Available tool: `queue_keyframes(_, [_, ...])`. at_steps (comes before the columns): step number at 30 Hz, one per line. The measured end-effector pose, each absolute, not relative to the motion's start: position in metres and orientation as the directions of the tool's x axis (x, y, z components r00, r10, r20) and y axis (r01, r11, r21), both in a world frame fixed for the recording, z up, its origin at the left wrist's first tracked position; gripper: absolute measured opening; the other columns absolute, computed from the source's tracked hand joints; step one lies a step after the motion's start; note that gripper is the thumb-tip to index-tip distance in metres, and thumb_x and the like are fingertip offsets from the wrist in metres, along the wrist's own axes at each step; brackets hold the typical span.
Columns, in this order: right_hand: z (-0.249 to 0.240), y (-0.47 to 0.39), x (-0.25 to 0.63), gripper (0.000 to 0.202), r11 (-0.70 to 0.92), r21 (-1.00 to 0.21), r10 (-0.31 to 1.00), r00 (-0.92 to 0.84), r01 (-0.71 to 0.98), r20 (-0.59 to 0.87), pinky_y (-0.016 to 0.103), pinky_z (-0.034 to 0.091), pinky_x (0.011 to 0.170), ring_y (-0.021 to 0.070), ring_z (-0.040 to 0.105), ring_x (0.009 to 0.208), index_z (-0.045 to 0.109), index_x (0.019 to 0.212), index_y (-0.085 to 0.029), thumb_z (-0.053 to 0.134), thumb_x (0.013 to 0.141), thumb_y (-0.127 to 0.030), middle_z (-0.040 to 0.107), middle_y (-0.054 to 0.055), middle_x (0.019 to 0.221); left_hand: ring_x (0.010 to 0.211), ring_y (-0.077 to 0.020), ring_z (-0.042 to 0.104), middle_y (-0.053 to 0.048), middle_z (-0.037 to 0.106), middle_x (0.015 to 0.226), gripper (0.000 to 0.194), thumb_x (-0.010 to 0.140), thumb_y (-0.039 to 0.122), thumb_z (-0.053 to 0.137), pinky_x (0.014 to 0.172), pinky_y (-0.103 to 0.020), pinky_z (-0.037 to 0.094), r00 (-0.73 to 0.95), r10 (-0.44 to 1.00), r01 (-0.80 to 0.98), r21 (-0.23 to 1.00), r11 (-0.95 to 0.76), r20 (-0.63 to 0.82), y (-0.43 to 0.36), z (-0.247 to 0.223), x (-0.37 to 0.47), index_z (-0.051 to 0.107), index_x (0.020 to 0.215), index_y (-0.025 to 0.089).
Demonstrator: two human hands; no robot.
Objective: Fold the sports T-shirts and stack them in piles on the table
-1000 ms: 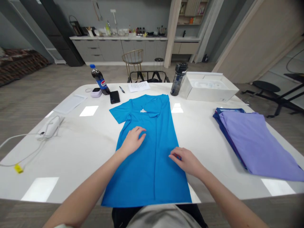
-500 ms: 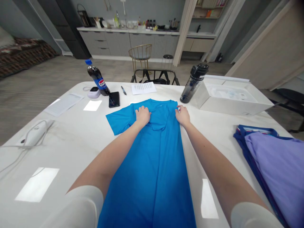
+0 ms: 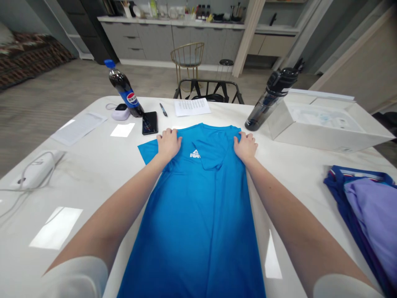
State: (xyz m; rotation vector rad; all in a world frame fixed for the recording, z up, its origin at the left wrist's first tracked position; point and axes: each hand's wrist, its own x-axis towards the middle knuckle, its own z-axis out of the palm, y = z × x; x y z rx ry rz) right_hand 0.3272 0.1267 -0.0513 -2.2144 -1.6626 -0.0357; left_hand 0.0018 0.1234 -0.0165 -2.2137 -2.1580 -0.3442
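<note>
A blue T-shirt (image 3: 186, 215) lies lengthwise on the white table, its collar at the far end. Its right side is folded inward, so one short sleeve rests across the chest beside a white printed logo (image 3: 195, 154). My left hand (image 3: 169, 144) lies palm down on the left shoulder near the other sleeve, fingers apart over the cloth. At the folded right shoulder edge, my right hand (image 3: 246, 145) rests with its fingers spread and thumb on the fabric. The cloth under both palms is hidden.
Beyond the shirt are a cola bottle (image 3: 126, 92), a phone (image 3: 150, 123), a pen (image 3: 163, 109) and a printed sheet (image 3: 192, 107). A dark water bottle (image 3: 268, 99) and white box (image 3: 322, 128) stand right, behind folded clothes (image 3: 372, 207). A corded power strip (image 3: 37, 169) lies left.
My left hand has moved left from the chest to the shoulder, uncovering the logo. My right hand's fingers have spread at the right shoulder edge. The view has tilted down slightly.
</note>
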Motion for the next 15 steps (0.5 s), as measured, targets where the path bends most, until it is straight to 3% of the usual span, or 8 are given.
queue_keyframes(3, [-0.037,0.128,0.298,0.044,-0.088,-0.251,0.941,0.163,0.964,0.298,0.055,0.036,0.096,0.0395,0.046,0.120,0.057,0.134,-0.014,0.037,0.104,-0.039,0.055,0.024,0.127,0.127,-0.0408,0.050,-0.023,0.058,0.135,0.046,0.101,0.043,0.043,0.104,-0.058,0.036,-0.128,0.982,0.991,0.062,0.121,0.138,0.110,-0.020,-0.054,0.053,0.135,0.014])
queue_keyframes(7, [-0.022,0.145,0.220,0.035,0.347,-0.258,0.930,-0.296,0.902,0.217,0.050,0.037,0.100,0.0343,0.047,0.123,0.062,0.130,-0.022,0.041,0.104,-0.034,0.057,0.017,0.130,0.126,-0.0409,0.052,-0.023,0.059,0.136,0.049,0.098,0.045,0.045,0.103,-0.059,0.038,-0.254,0.966,0.966,0.061,0.250,0.057,0.101,-0.024,-0.108,0.053,0.136,0.014])
queue_keyframes(12, [-0.020,0.179,0.131,0.047,0.351,-0.289,0.935,-0.352,0.890,0.050,0.055,0.040,0.098,0.0349,0.050,0.124,0.046,0.151,-0.029,0.042,0.104,-0.030,0.053,0.017,0.139,0.118,-0.0387,0.060,-0.016,0.071,0.120,0.037,0.092,0.050,0.055,0.100,-0.055,0.041,-0.342,0.934,0.906,0.226,0.357,-0.107,0.096,-0.018,-0.135,0.068,0.110,0.020])
queue_keyframes(15, [-0.023,0.192,0.110,0.042,0.397,-0.256,0.914,-0.405,0.881,0.023,0.056,0.040,0.099,0.0338,0.053,0.122,0.055,0.144,-0.031,0.043,0.104,-0.029,0.055,0.016,0.137,0.103,-0.0332,0.065,-0.010,0.074,0.101,0.035,0.087,0.054,0.060,0.090,-0.044,0.046,-0.301,0.948,0.862,0.395,0.318,-0.107,0.087,0.000,-0.143,0.069,0.094,0.021])
